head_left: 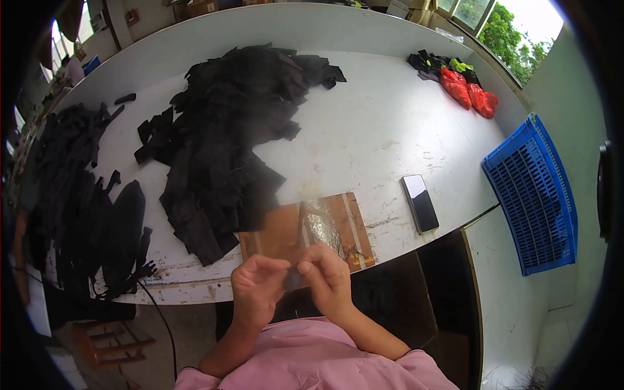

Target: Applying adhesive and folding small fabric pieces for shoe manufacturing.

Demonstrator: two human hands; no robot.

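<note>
Each grip pinched, the left hand (257,286) and right hand (330,281) hold a small dark piece (294,280) by a brown board (284,225) on the white bench (367,130), near heaped black pieces (227,123).

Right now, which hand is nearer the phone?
Right. The right hand is left of the phone, closer to the body; the left hand is also closer in, but farther left.

Black cloth pieces (224,130) look matt — the red plastic bags (455,88) crinkled and glossy.
</note>
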